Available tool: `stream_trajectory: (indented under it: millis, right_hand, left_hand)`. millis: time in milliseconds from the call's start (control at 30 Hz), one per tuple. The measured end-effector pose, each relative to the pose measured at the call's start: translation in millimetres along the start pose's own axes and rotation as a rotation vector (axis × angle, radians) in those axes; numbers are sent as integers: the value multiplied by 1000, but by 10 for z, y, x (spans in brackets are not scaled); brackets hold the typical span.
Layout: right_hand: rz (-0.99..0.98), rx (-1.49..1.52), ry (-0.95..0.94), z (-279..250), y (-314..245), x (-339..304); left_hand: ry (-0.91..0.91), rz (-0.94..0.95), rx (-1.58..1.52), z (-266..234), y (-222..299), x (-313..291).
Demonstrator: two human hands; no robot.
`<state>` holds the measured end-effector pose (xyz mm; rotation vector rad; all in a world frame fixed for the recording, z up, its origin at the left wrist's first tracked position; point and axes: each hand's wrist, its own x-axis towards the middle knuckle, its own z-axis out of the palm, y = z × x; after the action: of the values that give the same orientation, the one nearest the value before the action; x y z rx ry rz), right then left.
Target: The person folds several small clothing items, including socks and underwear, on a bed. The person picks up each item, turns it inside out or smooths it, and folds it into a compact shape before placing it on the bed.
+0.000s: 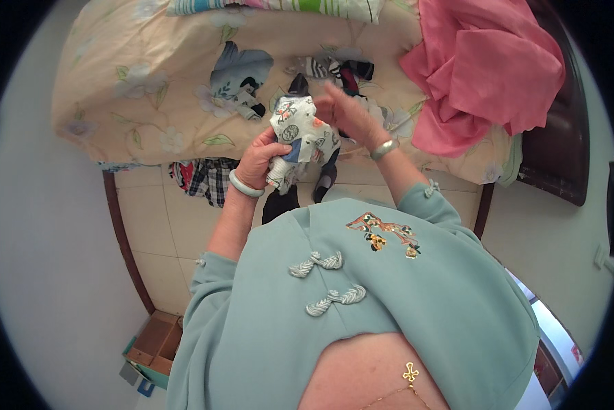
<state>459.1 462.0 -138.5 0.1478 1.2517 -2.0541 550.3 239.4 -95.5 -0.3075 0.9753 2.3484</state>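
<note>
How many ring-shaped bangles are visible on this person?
2: a pale, smooth bangle on the wrist of the left hand, which grips white printed cloth, and a silvery bangle on the wrist of the right hand. The teal fabric sleeves could hide more.

Head-worn wide fisheye view, facing steeply down, blouse (403, 301) close below; bed (167, 123) farther ahead

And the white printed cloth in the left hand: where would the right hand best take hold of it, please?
Probably by the upper right edge of the white printed cloth, coming from the right. The left hand grips its left side with the thumb on top; the right edge looks free, and the open right hand is close beside it.
</note>
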Motion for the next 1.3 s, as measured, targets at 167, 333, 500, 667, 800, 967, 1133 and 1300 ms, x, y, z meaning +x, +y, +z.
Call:
stream_trajectory:
  millis: [167,333,500,667,800,967,1133,1300]
  right_hand:
    - [36,-382,-54,236,-40,-205]
    - [1,-251,-18,289,-96,-240]
    - [76,-263,-138,304,-94,-238]
    - [142,-144,-256,286,-54,-209]
    - [168,-124,-300,211,-113,-220]
    - [263,-183,-325,191,-177,-262]
    - [310,-301,-363,-118,-118,-295]
    - [356,-164,-313,-221,-252,-458]
  left_hand:
    - [52,-31,219,74,9,-6]
    - [118,-50,280,23,113,-73]
    - [265,-9,416,26,187,1]
    - [237,29,268,-165,113,119]
    - [216,73,63,-392,183,46]
    - [268,145,51,-412,243,64]
    - [301,228,106,-574,395,29]
    - [278,218,139,-769,409,18]
